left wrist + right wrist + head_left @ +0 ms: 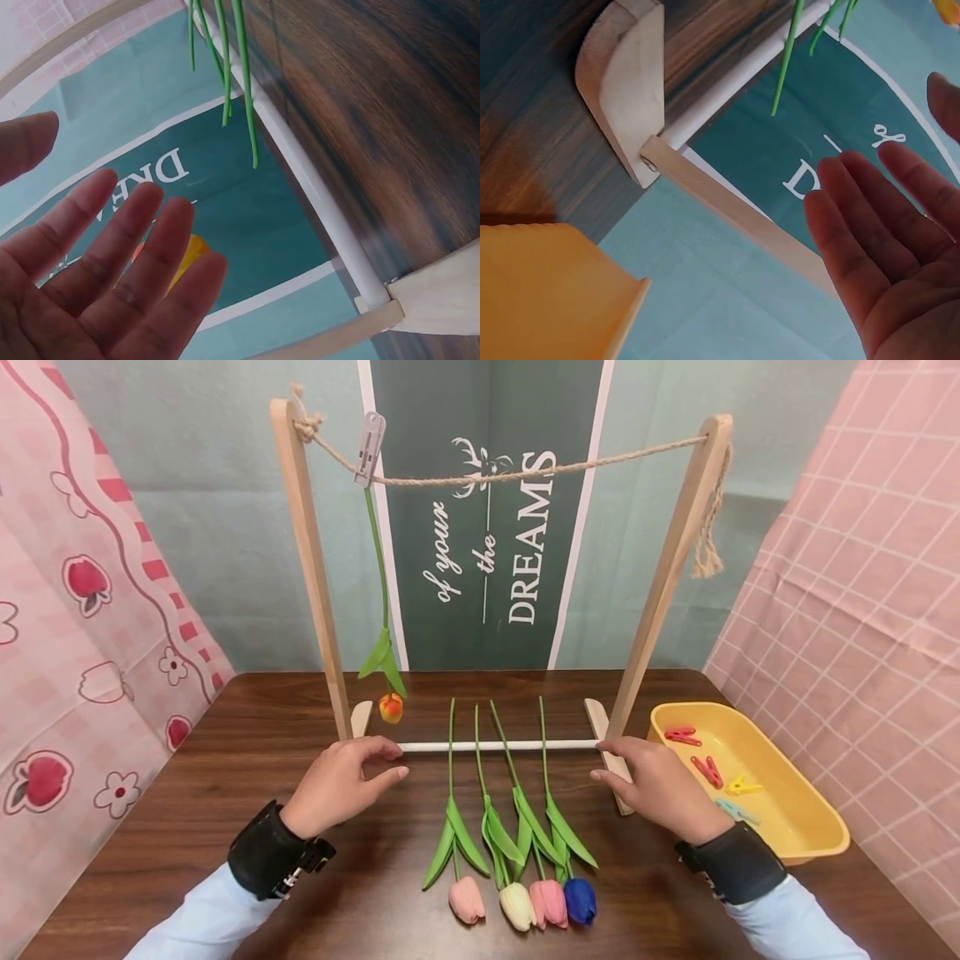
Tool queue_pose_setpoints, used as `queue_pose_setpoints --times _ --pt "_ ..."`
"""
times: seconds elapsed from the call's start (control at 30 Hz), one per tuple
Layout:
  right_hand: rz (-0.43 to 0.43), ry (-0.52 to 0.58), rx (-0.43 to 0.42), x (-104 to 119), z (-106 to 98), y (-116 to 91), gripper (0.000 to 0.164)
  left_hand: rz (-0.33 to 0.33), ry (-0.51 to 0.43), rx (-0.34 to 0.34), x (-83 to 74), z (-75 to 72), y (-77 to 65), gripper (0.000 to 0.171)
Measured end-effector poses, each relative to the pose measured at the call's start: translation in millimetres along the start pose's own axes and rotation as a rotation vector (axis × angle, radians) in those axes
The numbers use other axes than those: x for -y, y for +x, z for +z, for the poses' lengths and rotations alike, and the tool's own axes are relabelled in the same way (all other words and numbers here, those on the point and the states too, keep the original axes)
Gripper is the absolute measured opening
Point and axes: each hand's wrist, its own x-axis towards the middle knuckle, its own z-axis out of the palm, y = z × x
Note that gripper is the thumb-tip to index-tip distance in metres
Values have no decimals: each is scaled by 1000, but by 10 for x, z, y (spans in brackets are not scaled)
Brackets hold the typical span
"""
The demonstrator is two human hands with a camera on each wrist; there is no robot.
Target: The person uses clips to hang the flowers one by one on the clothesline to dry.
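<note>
My left hand [341,783] is beside the left post of a wooden frame [309,568], fingers extended in the left wrist view and holding nothing. Close to the right post, my right hand [660,783] also has its fingers extended and its palm bare. A white rod [525,746] joins the two posts low down. Between the hands, artificial tulips lie across it: a pale pink tulip [467,900], a cream tulip [517,906], a pink tulip [549,903] and a blue tulip [580,902]. An orange tulip [391,707] hangs head down from a grey clip [370,449] on the rope [517,476].
A yellow basin [806,822] stands to the right, holding red clips [707,771], a yellow clip [742,786] and a light blue clip [738,811]. Patterned cloths hang at both sides, and a green lettered cloth [442,635] hangs behind the frame.
</note>
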Motion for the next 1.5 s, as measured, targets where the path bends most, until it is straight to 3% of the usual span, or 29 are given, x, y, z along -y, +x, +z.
queue_pose_setpoints --times 0.13,0.3,0.8,1.5 --pt "29 19 34 -23 12 -45 47 40 43 -21 15 15 -1 22" --pt "30 30 56 -36 38 -95 49 142 84 -46 42 41 -21 27" --pt "-97 9 52 -86 60 -319 58 333 212 -9 154 134 -88 44" --pt "-123 -50 104 -77 -100 -393 71 321 270 54 240 122 -203 52"
